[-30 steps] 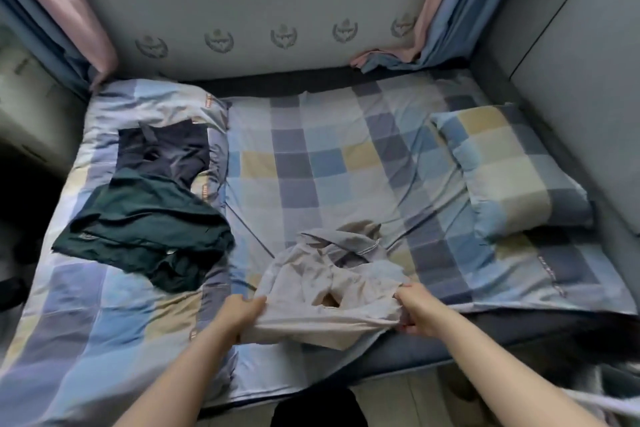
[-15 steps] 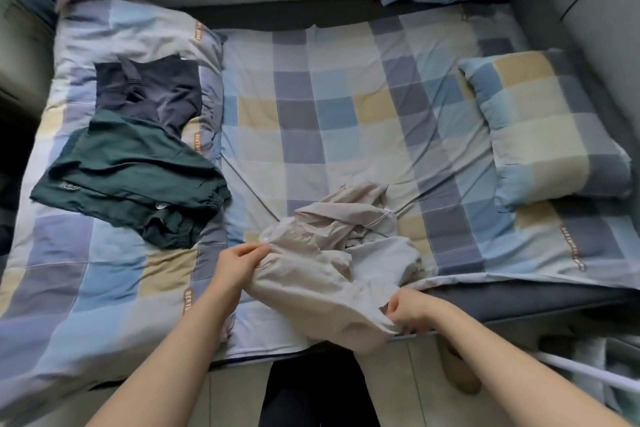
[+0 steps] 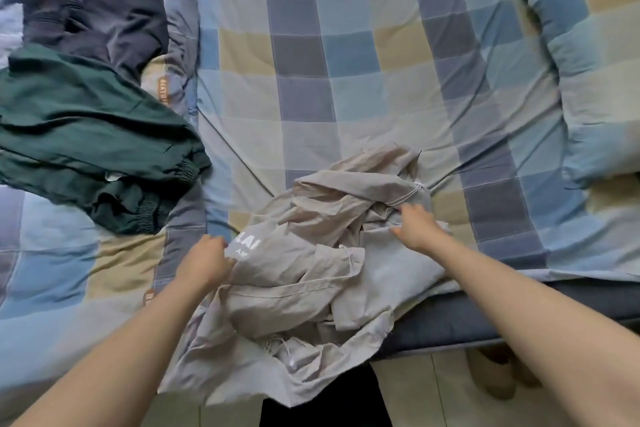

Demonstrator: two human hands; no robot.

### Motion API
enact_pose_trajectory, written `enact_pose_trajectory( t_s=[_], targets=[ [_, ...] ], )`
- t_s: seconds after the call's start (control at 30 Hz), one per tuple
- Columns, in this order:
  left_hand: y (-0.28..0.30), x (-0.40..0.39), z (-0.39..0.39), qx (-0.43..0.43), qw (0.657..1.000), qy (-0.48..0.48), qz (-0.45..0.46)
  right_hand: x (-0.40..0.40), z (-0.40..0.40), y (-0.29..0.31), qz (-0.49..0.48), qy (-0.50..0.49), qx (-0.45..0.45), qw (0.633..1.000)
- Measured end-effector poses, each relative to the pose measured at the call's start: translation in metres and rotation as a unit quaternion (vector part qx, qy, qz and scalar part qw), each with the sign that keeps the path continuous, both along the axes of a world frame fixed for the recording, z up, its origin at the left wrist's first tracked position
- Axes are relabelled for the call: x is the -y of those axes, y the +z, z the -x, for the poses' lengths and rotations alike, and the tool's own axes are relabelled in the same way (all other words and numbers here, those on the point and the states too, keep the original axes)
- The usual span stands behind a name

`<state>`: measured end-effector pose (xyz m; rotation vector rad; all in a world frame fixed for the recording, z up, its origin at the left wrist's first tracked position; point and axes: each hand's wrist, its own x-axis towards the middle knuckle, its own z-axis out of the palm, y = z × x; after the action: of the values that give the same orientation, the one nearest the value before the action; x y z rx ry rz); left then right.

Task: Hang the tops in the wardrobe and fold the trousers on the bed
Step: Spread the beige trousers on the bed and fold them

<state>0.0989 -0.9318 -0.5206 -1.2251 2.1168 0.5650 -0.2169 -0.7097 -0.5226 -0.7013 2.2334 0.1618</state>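
Gripping the crumpled beige garment (image 3: pixel 311 267) at its left edge with the left hand (image 3: pixel 204 263), fingers curled round the cloth beside the white lettering; reaching into the heap's far side with the right hand (image 3: pixel 415 229), fingers spread and lying on the fabric, no pinch visible. Lying bunched at the near edge of the bed (image 3: pixel 485 322), with the lower part hanging over the side toward the floor (image 3: pixel 433 392). Likely to slide off entirely if the left hand's hold goes slack while so much cloth hangs past the edge. Likely to stay tangled if pulled from one corner only, since sleeves or legs cannot be told apart in the folds; hard to say even whether top or trousers, so a wrong guess would send it to the wrong place. Risk too of catching the thin white drawstring (image 3: pixel 405 196) and drawing the cloth tighter. Risk of dragging the checked sheet (image 3: pixel 311 55) along, already creased into ridges toward the heap. Counting: one beige garment in hand, one dark green garment (image 3: pixel 86 135) with elastic cuffs at the left, one dark navy garment (image 3: pixel 100 14) behind and partly under it, both well apart from the beige one; one checked pillow (image 3: pixel 595 73) at the right; two hands, two bare forearms.
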Motion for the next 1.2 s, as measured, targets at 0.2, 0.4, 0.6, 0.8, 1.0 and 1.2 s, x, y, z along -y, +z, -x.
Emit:
enact_pose_trajectory(
  t_s=[0.2, 0.4, 0.6, 0.8, 1.0, 1.2],
  targets=[
    [-0.074, -0.01, 0.077, -0.119, 0.985, 0.105, -0.072, 0.072, -0.001, -0.071, 0.053, 0.099, -0.013, 0.994],
    [-0.109, -0.023, 0.064, 0.025, 0.998, 0.021, -0.051, 0.062, -0.011, -0.083, 0.026, 0.257, 0.03, 0.966],
    [-0.094, -0.016, 0.014, 0.032, 0.998, -0.051, 0.01, -0.032, -0.012, -0.066, 0.178, 0.406, -0.075, 0.893],
    [-0.071, 0.006, -0.003, 0.096, 0.985, -0.12, 0.072, -0.093, -0.036, -0.05, 0.066, 0.461, -0.017, 0.885],
    [-0.043, 0.053, 0.009, 0.016, 0.99, -0.046, 0.129, -0.038, -0.005, -0.018, 0.123, 0.067, -0.025, 0.99],
    [0.014, 0.11, 0.088, -0.166, 0.958, 0.098, 0.214, 0.092, 0.078, 0.038, 0.35, -0.149, -0.138, 0.915]
  ],
)
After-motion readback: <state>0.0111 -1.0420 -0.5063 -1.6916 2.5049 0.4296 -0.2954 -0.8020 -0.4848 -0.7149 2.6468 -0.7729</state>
